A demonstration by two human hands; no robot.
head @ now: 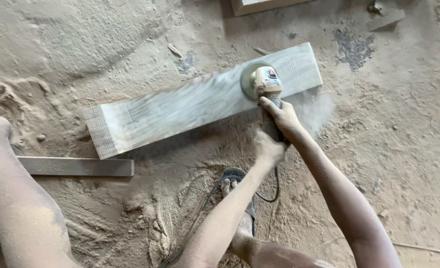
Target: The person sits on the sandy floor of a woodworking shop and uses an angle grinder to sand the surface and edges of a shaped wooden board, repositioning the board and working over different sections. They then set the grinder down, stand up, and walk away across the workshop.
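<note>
Your left hand (268,149) grips the rear of the angle grinder (264,84), your right hand (282,115) wrapped ahead of it. Its disc sits on the wooden plank (190,106) on the sawdust floor (403,124). The middle looks sanded pale; both ends remain rough.

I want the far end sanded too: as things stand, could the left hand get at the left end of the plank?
Probably not at once: the left hand grips the grinder with the right hand near the plank's right end. Nothing blocks the way, though.
</note>
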